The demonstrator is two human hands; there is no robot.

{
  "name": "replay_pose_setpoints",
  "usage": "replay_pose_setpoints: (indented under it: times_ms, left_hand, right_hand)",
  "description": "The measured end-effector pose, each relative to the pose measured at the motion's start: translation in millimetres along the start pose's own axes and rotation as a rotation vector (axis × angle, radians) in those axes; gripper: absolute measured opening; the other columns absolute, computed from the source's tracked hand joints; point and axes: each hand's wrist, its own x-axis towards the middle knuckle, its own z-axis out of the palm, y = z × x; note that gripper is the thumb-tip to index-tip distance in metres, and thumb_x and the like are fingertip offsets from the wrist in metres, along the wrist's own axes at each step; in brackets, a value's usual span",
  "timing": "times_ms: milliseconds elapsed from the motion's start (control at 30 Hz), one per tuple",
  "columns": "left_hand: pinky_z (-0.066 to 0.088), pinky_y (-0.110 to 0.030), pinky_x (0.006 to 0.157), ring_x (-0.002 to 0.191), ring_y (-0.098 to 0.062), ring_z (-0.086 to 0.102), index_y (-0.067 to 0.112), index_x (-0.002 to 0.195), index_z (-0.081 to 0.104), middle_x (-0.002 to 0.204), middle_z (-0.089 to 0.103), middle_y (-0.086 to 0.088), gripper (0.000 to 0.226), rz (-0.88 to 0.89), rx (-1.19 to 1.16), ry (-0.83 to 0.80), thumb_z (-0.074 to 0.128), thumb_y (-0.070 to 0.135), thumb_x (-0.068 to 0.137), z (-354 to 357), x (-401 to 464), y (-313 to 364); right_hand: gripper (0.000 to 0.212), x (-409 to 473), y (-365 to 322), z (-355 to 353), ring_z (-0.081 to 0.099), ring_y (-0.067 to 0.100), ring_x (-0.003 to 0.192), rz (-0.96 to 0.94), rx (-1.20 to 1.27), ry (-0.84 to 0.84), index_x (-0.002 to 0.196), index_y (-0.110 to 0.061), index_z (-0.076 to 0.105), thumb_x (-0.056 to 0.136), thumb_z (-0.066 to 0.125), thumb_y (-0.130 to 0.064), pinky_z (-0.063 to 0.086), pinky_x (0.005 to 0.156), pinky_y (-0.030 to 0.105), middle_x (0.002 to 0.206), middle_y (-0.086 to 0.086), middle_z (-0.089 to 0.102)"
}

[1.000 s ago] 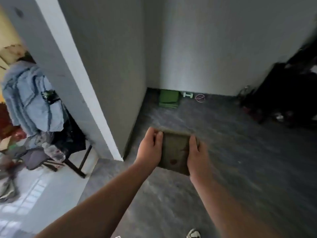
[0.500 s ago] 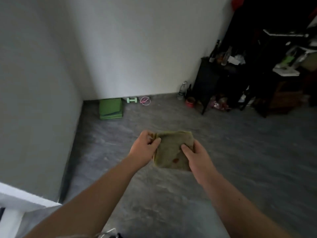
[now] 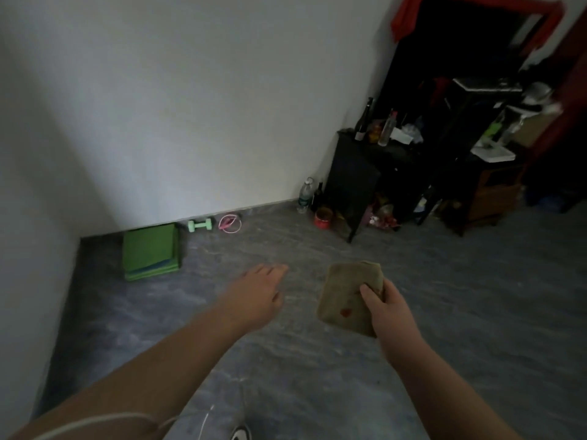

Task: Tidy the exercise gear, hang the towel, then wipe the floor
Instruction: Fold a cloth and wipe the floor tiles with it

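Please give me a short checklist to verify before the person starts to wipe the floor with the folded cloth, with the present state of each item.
1. Folded cloth in hand: ok, the right hand grips its right edge, thumb on top.
2. Left hand free: ok, fingers are relaxed and hold nothing.
3. Exercise gear off the open floor: ok, the green mat, the dumbbell and the pink rope lie along the wall.
4. Floor ahead free of obstacles: ok, the grey area in front of the hands is bare.
5. Cloth clean: not ok, a red mark shows on its face.
6. Cloth damp: cannot tell.
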Motion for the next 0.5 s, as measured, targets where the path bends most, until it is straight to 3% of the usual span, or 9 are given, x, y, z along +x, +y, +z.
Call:
replay_pose_setpoints:
  times_ms: [200, 500]
  left_hand:
    - [0.018, -0.036, 0.118, 0.147, -0.021, 0.019, 0.023, 0.154, 0.019, 0.160, 0.024, 0.000, 0.059, 0.149, 0.073, -0.109, 0.039, 0.037, 0.100, -4, 134, 3]
    - [0.015, -0.039, 0.121, 0.149, -0.021, 0.013, 0.027, 0.154, 0.018, 0.161, 0.020, 0.001, 0.063, 0.280, 0.100, -0.164, 0.043, 0.038, 0.097, 28, 371, 55]
  right_hand:
    - [0.015, 96, -22, -4, 0.071, 0.021, 0.096, 0.057, 0.115, 0.122, 0.110, -0.025, 0.064, 0.097, 0.058, -0.019, 0.057, 0.087, 0.050, 0.106, 0.004, 0.072]
    - [0.013, 277, -35, -78, 0.071, 0.020, 0.091, 0.076, 0.230, 0.266, 0.102, -0.024, 0.065, 0.098, 0.056, -0.016, 0.058, 0.084, 0.046, 0.099, 0.004, 0.073]
